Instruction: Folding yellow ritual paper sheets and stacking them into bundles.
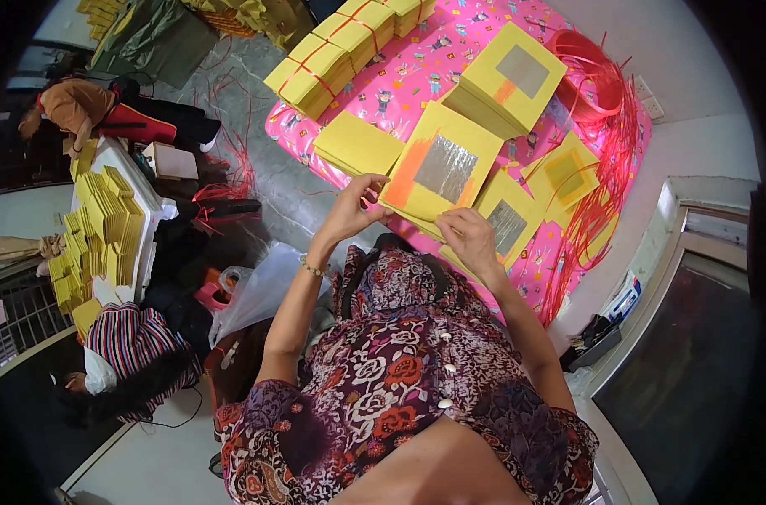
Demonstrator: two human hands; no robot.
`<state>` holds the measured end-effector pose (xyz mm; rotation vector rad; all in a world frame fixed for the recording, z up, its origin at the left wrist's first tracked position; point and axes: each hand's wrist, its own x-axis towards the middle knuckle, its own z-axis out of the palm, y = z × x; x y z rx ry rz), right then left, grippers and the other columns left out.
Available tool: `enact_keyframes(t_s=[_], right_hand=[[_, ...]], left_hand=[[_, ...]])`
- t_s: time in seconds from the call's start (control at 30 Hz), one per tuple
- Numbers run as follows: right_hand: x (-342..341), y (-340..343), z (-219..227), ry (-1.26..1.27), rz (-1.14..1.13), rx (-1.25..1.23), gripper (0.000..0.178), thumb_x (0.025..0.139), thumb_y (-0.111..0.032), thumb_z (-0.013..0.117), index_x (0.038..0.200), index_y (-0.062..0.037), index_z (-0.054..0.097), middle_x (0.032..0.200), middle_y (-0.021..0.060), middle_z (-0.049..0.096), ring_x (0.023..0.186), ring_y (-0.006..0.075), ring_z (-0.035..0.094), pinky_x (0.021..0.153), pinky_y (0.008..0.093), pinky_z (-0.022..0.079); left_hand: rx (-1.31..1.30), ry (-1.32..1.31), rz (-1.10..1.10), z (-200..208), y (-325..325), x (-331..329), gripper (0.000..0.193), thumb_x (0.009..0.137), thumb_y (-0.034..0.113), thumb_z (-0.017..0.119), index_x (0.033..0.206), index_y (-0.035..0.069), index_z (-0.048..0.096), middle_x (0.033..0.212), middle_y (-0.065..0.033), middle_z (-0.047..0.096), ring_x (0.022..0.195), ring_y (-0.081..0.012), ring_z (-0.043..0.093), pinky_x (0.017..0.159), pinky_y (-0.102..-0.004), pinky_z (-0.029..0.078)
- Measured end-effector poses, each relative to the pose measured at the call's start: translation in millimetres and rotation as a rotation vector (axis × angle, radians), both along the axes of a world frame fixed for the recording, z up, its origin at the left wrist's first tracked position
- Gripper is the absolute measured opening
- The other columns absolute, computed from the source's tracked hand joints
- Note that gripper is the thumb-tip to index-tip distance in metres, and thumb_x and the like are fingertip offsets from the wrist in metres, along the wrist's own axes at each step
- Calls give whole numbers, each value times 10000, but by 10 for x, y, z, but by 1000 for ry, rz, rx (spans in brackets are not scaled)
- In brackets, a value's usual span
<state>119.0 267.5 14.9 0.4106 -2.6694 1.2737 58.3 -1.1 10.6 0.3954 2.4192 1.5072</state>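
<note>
A stack of yellow paper (411, 192) with a silver square and an orange band on its top sheet lies before me. My left hand (356, 207) is at its near left corner, fingers curled and thumb apart, with the corner between them. At the near edge, my right hand (470, 239) pinches the paper, where the top edge bows up slightly. Partly under this stack, to the right, lies another yellow stack with a silver square (508, 227). A plain yellow stack (358, 145) sits just left of it.
The pink patterned table cover (425, 55) bears a taller yellow stack (484, 97), bundles tied with red strips (332, 59), and a coil of red strips (589, 80). To the left, two people work by a white table (151, 202) with yellow paper piles (114, 219). Red strips litter the floor.
</note>
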Motion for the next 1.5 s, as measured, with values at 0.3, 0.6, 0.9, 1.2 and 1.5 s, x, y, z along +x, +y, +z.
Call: enact_keyframes(t_s=[0.3,0.6,0.9,1.2,1.5], right_hand=[[-34,70,-37,-340,-69,-238,142,867,-148,718,905,-15,753,867,91,714,799,200,671,686,307,516],[-74,120,-123,-391,-77,-281,175,870,-165,723,896,6,750,871,96,718,767,152,667,662,281,506],[-94,121,-110,-448,-71,-284,155,875,-131,711,914,12,755,881,99,727,834,155,666,749,286,513],[-71,97,-78,-424,-94,-268,171,872,-181,713,900,-18,755,860,81,720,739,146,657,659,277,497],[-102,108,51,-212,2,-131,236,853,-227,739,1001,-43,719,869,86,684,743,227,679,655,329,524]], left_hand=[[-49,-16,45,-44,28,-22,369,841,168,767,1195,103,682,953,-52,657,722,-119,613,659,-278,516],[-106,28,31,44,60,-40,367,842,179,762,1191,96,688,960,-77,673,735,-145,636,678,-293,526],[-121,26,34,32,51,-30,375,838,183,767,1193,95,689,960,-82,679,734,-148,641,680,-291,528],[-176,106,-14,145,86,-34,417,799,343,791,1127,104,695,908,-91,636,791,-236,651,705,-358,526],[-296,358,-20,150,236,-207,360,767,417,792,880,78,740,903,-90,614,793,-275,622,679,-395,502]])
